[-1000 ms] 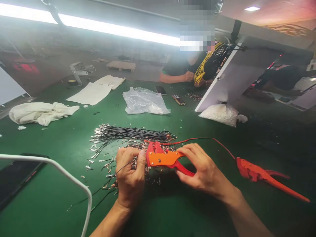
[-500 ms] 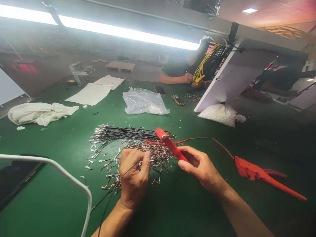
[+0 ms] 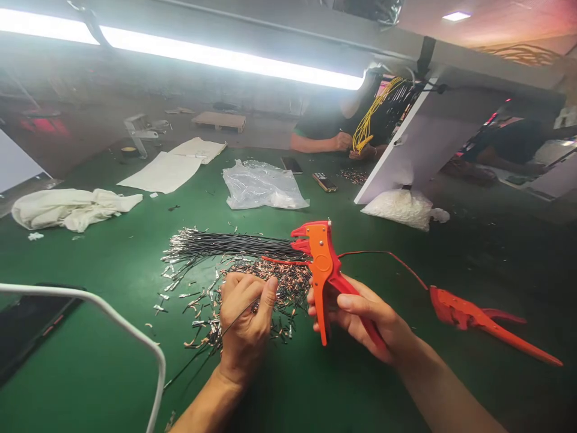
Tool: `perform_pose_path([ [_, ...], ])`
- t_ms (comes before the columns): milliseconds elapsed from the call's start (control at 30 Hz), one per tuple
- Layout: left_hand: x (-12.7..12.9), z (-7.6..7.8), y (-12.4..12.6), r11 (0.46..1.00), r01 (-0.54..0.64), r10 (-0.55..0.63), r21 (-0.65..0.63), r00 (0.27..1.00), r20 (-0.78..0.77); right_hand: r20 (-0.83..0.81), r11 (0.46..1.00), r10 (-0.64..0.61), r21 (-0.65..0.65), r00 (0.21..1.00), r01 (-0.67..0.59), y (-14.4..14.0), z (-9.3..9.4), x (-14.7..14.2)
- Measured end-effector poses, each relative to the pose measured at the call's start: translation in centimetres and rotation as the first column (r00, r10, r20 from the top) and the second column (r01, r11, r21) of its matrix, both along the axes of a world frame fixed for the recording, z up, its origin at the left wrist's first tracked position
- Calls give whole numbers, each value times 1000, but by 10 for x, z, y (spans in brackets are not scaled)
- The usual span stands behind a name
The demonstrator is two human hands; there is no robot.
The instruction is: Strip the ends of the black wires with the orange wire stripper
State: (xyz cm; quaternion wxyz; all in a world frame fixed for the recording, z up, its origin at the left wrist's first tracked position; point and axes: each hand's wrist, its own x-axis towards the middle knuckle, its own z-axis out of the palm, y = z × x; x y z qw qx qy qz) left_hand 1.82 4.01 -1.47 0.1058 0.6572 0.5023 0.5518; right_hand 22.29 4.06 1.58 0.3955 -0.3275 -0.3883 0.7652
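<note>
My right hand [image 3: 367, 319] is wrapped round the handles of an orange and red wire stripper [image 3: 322, 261], its jaws pointing up and left. The stripper's two handles stand apart. My left hand [image 3: 246, 313] is closed, thumb against the fingers, on a thin black wire [image 3: 193, 365] that trails down to the left. Under and behind the left hand lies a heap of short wire scraps [image 3: 283, 279], black with copper-coloured bits. Beyond it, a bundle of black wires [image 3: 234, 243] with silvery terminals at the left end lies on the green table.
A second wire stripper [image 3: 469, 313] lies at right, with a thin red wire [image 3: 383, 252] leading to it. A white tube [image 3: 130, 328] arches at lower left. Farther back are a plastic bag [image 3: 264, 183], paper [image 3: 160, 171], a cloth [image 3: 76, 207] and a co-worker's hands [image 3: 345, 142] with yellow wires.
My right hand has turned the wire stripper from edge-on to side-on, so its jaws and both handles show. My left hand has barely moved; less trailing black wire shows below it.
</note>
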Motion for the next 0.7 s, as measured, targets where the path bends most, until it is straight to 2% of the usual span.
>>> perform_pose_path([
  [200, 2, 0, 0, 1000, 21, -21, -5, 1000, -7, -16, 996, 59, 62, 998, -58, -2, -2, -6],
  [400, 8, 5, -4, 983, 181, -181, -20, 983, -19, -88, 994, 67, 88, 994, -59, -3, 2, -9],
  [500, 11, 5, -6, 972, 234, -234, -21, 972, -28, -74, 992, 84, 102, 994, -76, -3, 2, -9],
  [600, 11, 4, -7, 969, 245, -246, -22, 968, -44, -43, 992, 69, 111, 997, -64, -2, 1, -8],
  [700, 10, 4, -6, 977, 209, -210, -27, 977, -41, 5, 993, 68, 100, 998, -68, -2, 1, -7],
])
